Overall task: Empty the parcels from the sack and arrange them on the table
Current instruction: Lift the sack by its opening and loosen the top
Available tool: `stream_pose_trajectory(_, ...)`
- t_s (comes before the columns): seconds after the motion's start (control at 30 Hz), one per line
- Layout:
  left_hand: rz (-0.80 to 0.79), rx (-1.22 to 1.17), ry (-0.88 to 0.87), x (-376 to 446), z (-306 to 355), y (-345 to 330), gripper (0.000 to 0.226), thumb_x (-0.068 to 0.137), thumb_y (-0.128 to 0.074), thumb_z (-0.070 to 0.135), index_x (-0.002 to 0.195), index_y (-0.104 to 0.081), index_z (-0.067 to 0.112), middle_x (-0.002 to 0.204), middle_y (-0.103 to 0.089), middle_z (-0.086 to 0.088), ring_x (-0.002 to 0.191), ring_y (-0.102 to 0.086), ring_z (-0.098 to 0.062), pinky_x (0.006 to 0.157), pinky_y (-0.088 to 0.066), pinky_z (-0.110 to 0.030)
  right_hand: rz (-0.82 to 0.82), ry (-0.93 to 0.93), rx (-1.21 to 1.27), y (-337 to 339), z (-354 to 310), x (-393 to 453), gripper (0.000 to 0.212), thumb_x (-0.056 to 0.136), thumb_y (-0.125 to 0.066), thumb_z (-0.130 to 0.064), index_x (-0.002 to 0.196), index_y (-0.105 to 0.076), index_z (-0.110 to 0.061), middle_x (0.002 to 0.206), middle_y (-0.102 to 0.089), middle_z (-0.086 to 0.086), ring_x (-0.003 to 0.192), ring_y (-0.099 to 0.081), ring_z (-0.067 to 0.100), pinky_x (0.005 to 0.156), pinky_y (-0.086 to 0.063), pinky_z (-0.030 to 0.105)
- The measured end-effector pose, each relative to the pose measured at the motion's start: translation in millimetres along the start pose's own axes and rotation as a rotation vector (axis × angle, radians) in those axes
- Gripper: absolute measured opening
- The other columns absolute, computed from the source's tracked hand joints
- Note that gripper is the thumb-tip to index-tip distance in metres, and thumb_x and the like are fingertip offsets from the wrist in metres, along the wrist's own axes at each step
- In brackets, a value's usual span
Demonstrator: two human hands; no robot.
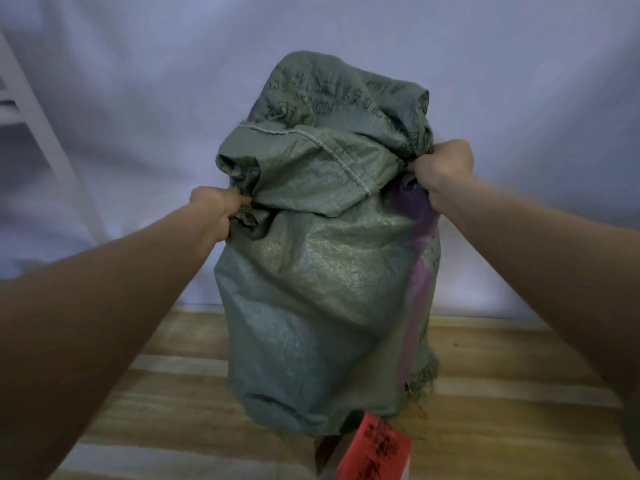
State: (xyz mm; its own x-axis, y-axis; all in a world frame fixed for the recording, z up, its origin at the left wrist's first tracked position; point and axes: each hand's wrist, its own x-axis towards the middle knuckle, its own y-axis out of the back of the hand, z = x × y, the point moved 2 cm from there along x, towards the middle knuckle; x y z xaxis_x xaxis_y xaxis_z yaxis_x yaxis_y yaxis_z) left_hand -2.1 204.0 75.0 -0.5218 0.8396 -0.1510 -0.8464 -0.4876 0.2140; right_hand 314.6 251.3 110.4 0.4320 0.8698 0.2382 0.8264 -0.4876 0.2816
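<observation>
A grey-green woven sack [322,289] with a purple stripe and printed characters hangs upside down over the wooden table [502,393], its sewn bottom bunched on top. My left hand [216,211] grips a fold on the sack's left side. My right hand [441,168] grips a bunch of fabric on its right side, slightly higher. At the sack's frayed lower mouth a parcel [374,452] with a red label pokes out onto the table. Other parcels stay hidden inside the bulging sack.
A pale wrinkled cloth backdrop [138,98] hangs behind the table. A white frame or shelf [31,109] stands at the far left. The table's striped wooden top extends to both sides of the sack.
</observation>
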Motion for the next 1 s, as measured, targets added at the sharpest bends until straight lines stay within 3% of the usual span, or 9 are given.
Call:
stream_pose_trajectory(0.07,-0.015,-0.041,-0.064,-2,21,-4,0.031,0.094,-0.064,0.016,0.122,-0.059,0.003,0.119,-0.062,-0.007,0.103,-0.062,-0.026,0.083,-0.051,-0.034,0.038,0.041,-0.007,7,-13,8,0.020,0.080,-0.062,0.002,0.063,-0.061,-0.010,0.066,-0.052,0.001,0.068,-0.055,0.019,0.061,-0.044,0.027)
stream_pose_trajectory(0.13,-0.063,-0.092,-0.115,-4,45,-10,0.034,0.094,-0.064,0.018,0.125,-0.059,0.005,0.119,-0.064,-0.005,0.090,-0.065,-0.021,0.071,-0.054,-0.030,0.096,0.092,0.021,16,-29,15,0.031,0.077,-0.058,0.003,0.054,-0.050,-0.015,0.060,-0.046,-0.002,0.062,-0.047,0.016,0.058,-0.041,0.027)
stream_pose_trajectory(0.23,-0.047,-0.184,-0.220,-10,73,-18,0.032,0.089,-0.071,0.015,0.117,-0.064,0.002,0.105,-0.067,-0.004,0.066,-0.060,-0.010,0.046,-0.050,-0.019,0.174,0.161,0.106,28,-51,25,0.028,0.076,-0.056,0.001,0.055,-0.051,-0.017,0.060,-0.048,-0.005,0.064,-0.049,0.016,0.060,-0.042,0.028)
stream_pose_trajectory(0.37,-0.050,-0.164,-0.217,-10,69,-38,0.040,0.089,-0.070,0.010,0.124,-0.060,-0.005,0.117,-0.067,-0.012,0.066,-0.058,-0.011,0.040,-0.047,-0.017,0.149,0.144,0.057,35,-42,33,0.021,0.078,-0.059,0.002,0.063,-0.061,-0.013,0.066,-0.056,0.001,0.067,-0.055,0.019,0.062,-0.044,0.031)
stream_pose_trajectory(0.57,0.008,-0.243,-0.323,-14,114,-41,0.035,0.087,-0.073,0.009,0.118,-0.063,-0.002,0.095,-0.066,-0.004,0.064,-0.057,-0.010,0.063,-0.052,-0.022,0.238,0.208,0.136,54,-60,52,0.008,0.080,-0.063,-0.003,0.077,-0.070,-0.006,0.080,-0.070,0.008,0.078,-0.061,0.019,0.068,-0.050,0.032)
stream_pose_trajectory(0.67,0.046,-0.149,-0.338,-9,102,-44,0.035,0.084,-0.075,0.011,0.115,-0.066,-0.001,0.093,-0.068,-0.007,0.081,-0.065,-0.019,0.078,-0.053,-0.028,0.213,0.263,0.069,49,-52,51,0.007,0.081,-0.065,-0.007,0.075,-0.069,-0.007,0.082,-0.070,0.009,0.077,-0.059,0.017,0.071,-0.053,0.037)
stream_pose_trajectory(0.77,0.062,-0.076,-0.240,3,82,-46,0.030,0.084,-0.074,0.011,0.106,-0.063,-0.005,0.112,-0.066,-0.010,0.091,-0.058,-0.020,0.077,-0.046,-0.026,0.066,0.180,-0.183,48,-37,50,0.017,0.077,-0.067,-0.002,0.063,-0.060,-0.007,0.068,-0.058,0.010,0.072,-0.057,0.024,0.056,-0.043,0.037)
stream_pose_trajectory(0.93,0.086,-0.152,-0.388,3,108,-39,0.012,0.086,-0.072,0.012,0.097,-0.067,0.011,0.087,-0.064,-0.003,0.079,-0.060,-0.016,0.077,-0.046,-0.023,0.237,0.293,0.020,53,-49,53,0.008,0.081,-0.064,-0.008,0.082,-0.072,-0.006,0.077,-0.065,0.007,0.080,-0.059,0.017,0.065,-0.042,0.032)
stream_pose_trajectory(1.0,0.104,-0.038,-0.359,9,93,-37,0.006,0.085,-0.072,0.013,0.085,-0.066,0.011,0.090,-0.065,-0.006,0.084,-0.061,-0.020,0.075,-0.047,-0.028,0.136,0.302,-0.112,46,-42,49,0.007,0.080,-0.066,-0.009,0.080,-0.072,-0.006,0.075,-0.065,0.008,0.080,-0.062,0.021,0.064,-0.041,0.031)
